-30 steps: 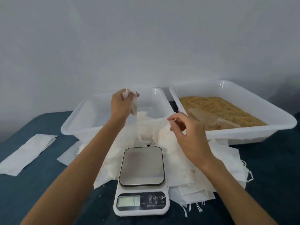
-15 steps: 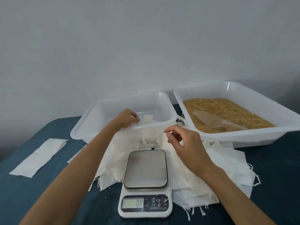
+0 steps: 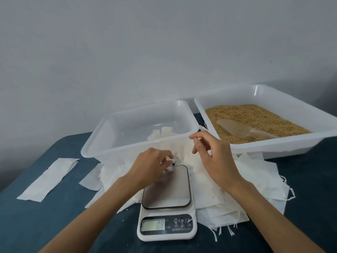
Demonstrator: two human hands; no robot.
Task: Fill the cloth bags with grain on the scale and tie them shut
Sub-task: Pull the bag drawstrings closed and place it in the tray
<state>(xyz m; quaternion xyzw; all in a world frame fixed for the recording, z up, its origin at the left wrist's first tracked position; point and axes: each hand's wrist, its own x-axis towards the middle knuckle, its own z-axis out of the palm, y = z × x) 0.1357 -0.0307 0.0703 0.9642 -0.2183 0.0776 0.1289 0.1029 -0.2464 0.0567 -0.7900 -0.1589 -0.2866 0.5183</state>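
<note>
Hands first: the left hand (image 3: 153, 162) hangs over the far left corner of the steel plate of the white digital kitchen scale (image 3: 166, 201), fingers curled down toward the white cloth at the plate's far edge. Its fingertips are blurred, so I cannot tell whether it has hold of any cloth. The right hand (image 3: 212, 157) hovers just right of it, above the heap, with thumb and forefinger loosely bent and apart; it appears to hold nothing.

Under and around both hands lies the heap of flat white drawstring cloth bags (image 3: 237, 189), spread on the dark blue desk (image 3: 36, 220) behind and to the right of the scale, strings trailing off the near edge. The scale plate is bare, and its display is lit, though the digits are too small to trust.

Farther back, the translucent white plastic tub (image 3: 102, 141) on the left holds a few small white bundles (image 3: 164, 133), which I take to be finished bags, tied or not I cannot say. The wider white plastic tray (image 3: 273, 145) on the right holds golden-brown grain (image 3: 255, 117) with a clear plastic scoop (image 3: 242, 129) lying in it. Two flat white strips (image 3: 49, 179) lie well apart on the left of the desk.

Judging by this, only a few bags are done and most of the heap is unfilled; the step in hand looks like picking the next empty bag to set on the scale.
</note>
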